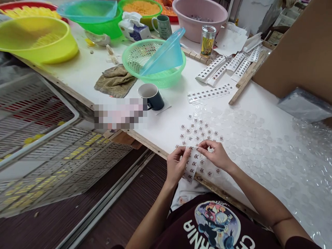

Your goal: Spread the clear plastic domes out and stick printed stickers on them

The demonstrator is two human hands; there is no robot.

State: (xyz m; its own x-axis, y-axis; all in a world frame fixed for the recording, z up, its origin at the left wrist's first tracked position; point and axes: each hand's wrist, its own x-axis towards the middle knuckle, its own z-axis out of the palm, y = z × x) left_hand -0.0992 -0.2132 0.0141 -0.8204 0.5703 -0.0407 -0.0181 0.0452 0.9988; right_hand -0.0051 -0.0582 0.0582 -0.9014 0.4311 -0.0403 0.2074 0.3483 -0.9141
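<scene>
My left hand point(176, 165) holds a strip of small round stickers point(192, 162) at the table's near edge, fingers closed on its left side. My right hand point(216, 154) pinches at the top of the same strip, fingertips together. Just beyond the hands, rows of clear round discs point(243, 131) lie on the white table point(77, 74); several of the nearest discs point(197, 129) carry a small dark sticker. More sticker strips point(210, 92) lie farther back.
A dark mug point(151, 96) stands left of the discs. Behind it are a green basket point(135, 58) with a blue funnel-shaped lid point(166, 53), a rag point(116, 81), a yellow bowl point(36, 39), a pink basin point(199, 17), a glass point(207, 40), wooden sticks point(246, 79). Cardboard point(298, 55) right; plastic crates point(38, 138) left.
</scene>
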